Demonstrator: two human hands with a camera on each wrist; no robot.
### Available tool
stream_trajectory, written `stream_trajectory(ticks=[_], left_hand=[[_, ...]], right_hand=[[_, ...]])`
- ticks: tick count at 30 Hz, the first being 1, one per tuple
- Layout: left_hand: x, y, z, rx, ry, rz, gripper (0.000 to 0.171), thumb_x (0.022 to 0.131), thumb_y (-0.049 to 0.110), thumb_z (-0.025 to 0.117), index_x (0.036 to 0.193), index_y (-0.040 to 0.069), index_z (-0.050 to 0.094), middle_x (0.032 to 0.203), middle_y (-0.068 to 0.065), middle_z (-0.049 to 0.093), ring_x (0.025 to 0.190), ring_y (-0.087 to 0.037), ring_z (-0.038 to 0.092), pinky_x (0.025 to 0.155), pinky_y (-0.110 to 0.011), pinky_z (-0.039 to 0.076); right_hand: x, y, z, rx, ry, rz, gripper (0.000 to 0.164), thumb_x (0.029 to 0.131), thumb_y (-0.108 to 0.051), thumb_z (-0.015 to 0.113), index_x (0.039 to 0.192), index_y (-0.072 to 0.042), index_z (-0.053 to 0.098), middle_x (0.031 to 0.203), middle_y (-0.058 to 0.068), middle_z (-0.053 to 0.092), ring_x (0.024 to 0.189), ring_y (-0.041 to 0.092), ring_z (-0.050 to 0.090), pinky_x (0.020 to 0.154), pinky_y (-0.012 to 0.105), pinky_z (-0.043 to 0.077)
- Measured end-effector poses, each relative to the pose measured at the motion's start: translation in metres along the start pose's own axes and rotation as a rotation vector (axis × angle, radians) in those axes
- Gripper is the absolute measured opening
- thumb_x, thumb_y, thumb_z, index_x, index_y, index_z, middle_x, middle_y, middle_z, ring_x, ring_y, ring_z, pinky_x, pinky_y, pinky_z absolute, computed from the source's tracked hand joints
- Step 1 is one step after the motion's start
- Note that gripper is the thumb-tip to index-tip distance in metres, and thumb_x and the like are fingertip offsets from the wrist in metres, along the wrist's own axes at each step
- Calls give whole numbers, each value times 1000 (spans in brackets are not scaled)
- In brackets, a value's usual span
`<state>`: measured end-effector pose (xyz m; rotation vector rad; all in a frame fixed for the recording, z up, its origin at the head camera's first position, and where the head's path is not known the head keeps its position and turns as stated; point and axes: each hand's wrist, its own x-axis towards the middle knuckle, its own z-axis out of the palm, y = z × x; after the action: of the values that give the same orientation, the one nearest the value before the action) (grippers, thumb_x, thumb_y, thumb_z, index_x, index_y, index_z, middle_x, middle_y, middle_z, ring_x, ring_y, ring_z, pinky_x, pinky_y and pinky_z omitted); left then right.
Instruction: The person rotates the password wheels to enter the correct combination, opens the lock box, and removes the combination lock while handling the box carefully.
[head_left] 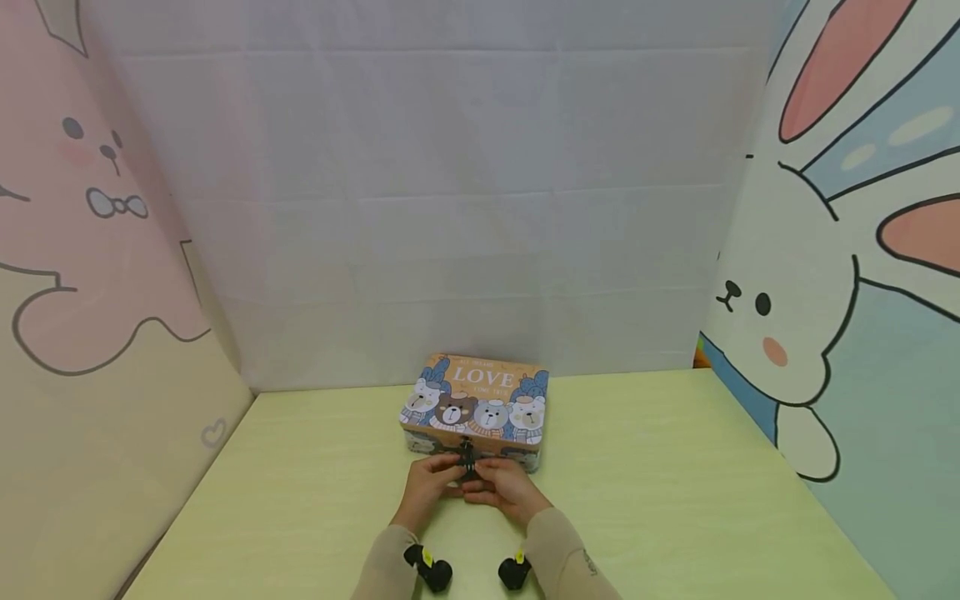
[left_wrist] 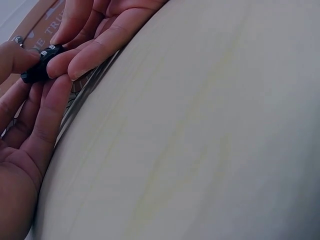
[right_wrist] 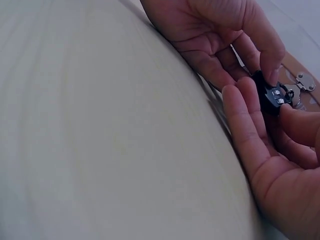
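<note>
A small black combination padlock [head_left: 467,457] hangs at the front latch of a lidded tin box [head_left: 495,377] with bears and the word LOVE on its top. My left hand [head_left: 425,490] holds one side of the padlock between thumb and fingers. From the other side, my right hand [head_left: 512,488] pinches the same padlock, the two hands' fingertips close together beneath it. White number dials show on the padlock [right_wrist: 272,96] in the right wrist view, with its shackle at the metal hasp [right_wrist: 306,81]. The box lid is down.
The box stands toward the back of a pale yellow-green table [head_left: 660,483]. A white cloth [head_left: 480,208] closes off the back. Cartoon-printed panels stand left [head_left: 112,283] and right [head_left: 885,375]. Black wrist devices [head_left: 435,573] show near both sleeves.
</note>
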<state>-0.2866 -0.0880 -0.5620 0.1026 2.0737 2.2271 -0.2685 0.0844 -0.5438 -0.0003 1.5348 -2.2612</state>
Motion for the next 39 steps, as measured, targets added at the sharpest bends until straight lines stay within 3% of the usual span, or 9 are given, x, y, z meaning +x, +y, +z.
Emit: stream_trajectory(ticks=[12,21,34,39], left_hand=[[-5,4,4,29,27,14,27,87,-5,68,109,-20,65,97,-14,71,73,-16,68,62,-32,62],[-27,39,13,69,29,30,24,87,-8,66,105,-23,63,94,-15,71,78,-15,67,66,-33,62],[-25,38,12,60,22,26,26,88,-5,65,107,-23,63,91,-9,70,79,-17,68,66,-33,62],[-19,30,9,36,14,18,26,88,-7,65,107,-24,62,91,-9,70,77,-17,67,65,-33,62]], right_hand=[[-1,0,1,4,6,5,33,106,-3,43,129,20,44,97,15,68,82,19,69,84,41,60],[-2,0,0,12,8,1,30,106,-3,44,126,18,46,102,16,67,83,19,70,83,41,60],[0,-1,-1,11,-19,-1,32,106,-4,43,128,19,44,102,17,67,84,19,69,84,40,60],[-1,-1,-1,11,-21,-10,30,106,-4,43,127,18,45,101,18,67,83,18,70,83,39,60]])
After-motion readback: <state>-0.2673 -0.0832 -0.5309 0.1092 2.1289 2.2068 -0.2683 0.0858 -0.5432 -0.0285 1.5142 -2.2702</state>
